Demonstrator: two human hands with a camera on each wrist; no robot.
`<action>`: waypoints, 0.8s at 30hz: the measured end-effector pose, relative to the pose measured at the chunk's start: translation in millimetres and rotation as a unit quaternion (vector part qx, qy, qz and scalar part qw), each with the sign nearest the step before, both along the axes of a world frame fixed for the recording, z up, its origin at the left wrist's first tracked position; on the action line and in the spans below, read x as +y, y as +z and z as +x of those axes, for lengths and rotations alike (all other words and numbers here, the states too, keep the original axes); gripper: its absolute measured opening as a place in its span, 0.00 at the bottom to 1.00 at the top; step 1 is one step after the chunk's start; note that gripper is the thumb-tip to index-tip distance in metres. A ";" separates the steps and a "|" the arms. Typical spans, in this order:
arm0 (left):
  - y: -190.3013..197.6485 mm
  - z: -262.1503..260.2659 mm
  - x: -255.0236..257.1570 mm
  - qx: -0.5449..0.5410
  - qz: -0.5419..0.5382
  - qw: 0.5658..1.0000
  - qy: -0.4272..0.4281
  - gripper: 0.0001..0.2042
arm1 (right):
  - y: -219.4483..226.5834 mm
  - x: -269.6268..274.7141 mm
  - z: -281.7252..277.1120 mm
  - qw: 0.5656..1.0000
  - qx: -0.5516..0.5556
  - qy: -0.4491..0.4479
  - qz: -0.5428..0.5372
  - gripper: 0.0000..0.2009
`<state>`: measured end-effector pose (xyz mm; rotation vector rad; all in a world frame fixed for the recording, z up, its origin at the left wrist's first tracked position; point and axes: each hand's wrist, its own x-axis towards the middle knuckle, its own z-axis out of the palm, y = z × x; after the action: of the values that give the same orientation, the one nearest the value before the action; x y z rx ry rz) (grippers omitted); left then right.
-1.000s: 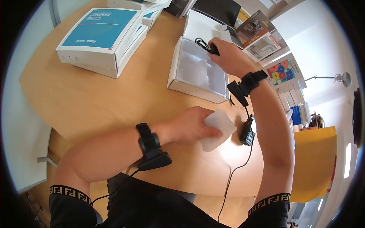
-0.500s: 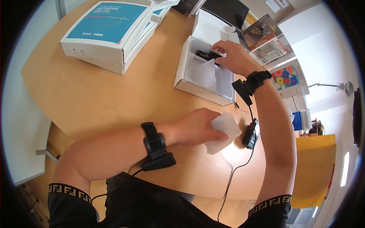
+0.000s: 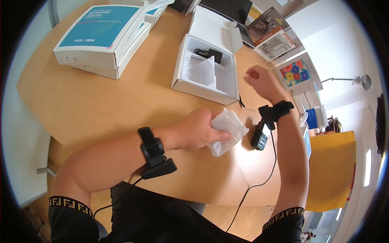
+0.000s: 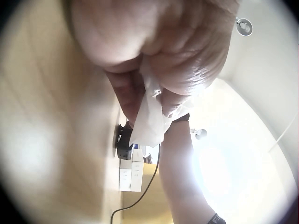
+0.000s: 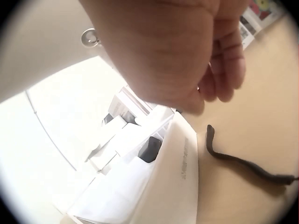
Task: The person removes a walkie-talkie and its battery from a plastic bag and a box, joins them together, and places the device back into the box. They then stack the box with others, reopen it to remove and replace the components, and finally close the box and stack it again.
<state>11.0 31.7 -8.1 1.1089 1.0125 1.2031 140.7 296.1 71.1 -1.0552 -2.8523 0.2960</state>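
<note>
My left hand grips a crumpled, translucent white plastic bag between thumb and fingers, above the near part of the table. In the left wrist view the bag hangs out past the fingers. My right hand hovers to the right of an open white box, its fingers loosely curled around nothing. A black power adapter with a coiled cable lies in the far compartment of the box's pale tray. On the table by the box's near right corner lies a thin black strap.
A black handheld device with keys rests right of the bag, near a cable from the right wrist. Stacked blue-and-white boxes stand at the far left. Behind the open box sits a laptop; brochures stand along the right.
My right hand let go of the black adapter inside the box and drew back to the right, towards me. The left hand keeps the bag at nearly the same place.
</note>
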 end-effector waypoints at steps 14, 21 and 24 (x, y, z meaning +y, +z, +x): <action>3.5 -3.9 -2.2 -0.037 -0.001 0.999 -0.003 0.20 | -11.1 15.4 17.9 0.988 0.131 -0.072 0.048 0.14; 10.0 -6.5 -3.1 -0.003 -0.017 1.000 -0.008 0.21 | 34.6 -39.2 -63.2 0.972 0.218 -0.007 0.083 0.11; 4.8 -5.6 0.0 0.016 -0.011 1.000 -0.010 0.21 | 15.0 -28.0 -88.3 0.963 0.200 0.116 0.139 0.11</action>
<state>5.4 31.7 -3.3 1.1226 1.0350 1.1597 52.4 268.0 86.1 -0.5359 -2.5485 0.1008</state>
